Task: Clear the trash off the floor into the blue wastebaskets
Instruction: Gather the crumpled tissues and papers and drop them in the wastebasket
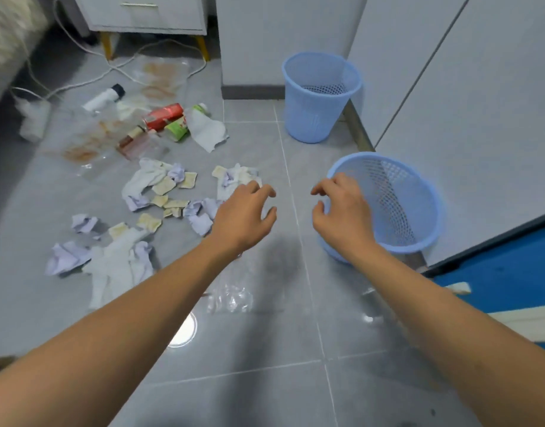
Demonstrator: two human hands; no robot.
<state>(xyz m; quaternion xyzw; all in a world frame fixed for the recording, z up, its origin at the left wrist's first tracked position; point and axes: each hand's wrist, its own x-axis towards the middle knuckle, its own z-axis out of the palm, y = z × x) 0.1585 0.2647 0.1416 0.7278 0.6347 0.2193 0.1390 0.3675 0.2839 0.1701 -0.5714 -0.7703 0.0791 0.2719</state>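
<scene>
Two wastebaskets (320,97) beside scattered trash (160,192).

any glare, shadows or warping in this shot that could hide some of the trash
Head view: a bright round light reflection glares off the glossy floor beside the left forearm; a soft dark shadow lies between the hands; the clear plastic wrapper nearly vanishes against the tile; wide-angle bending curves the cabinet edges, and the far corner by the white bottle looks soft.

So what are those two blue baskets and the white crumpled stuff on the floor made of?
Both blue wastebaskets, the near one and the far one, look like matte moulded plastic with perforated mesh walls. The white crumpled pieces seem to be soft tissue paper, creased and torn.
</scene>
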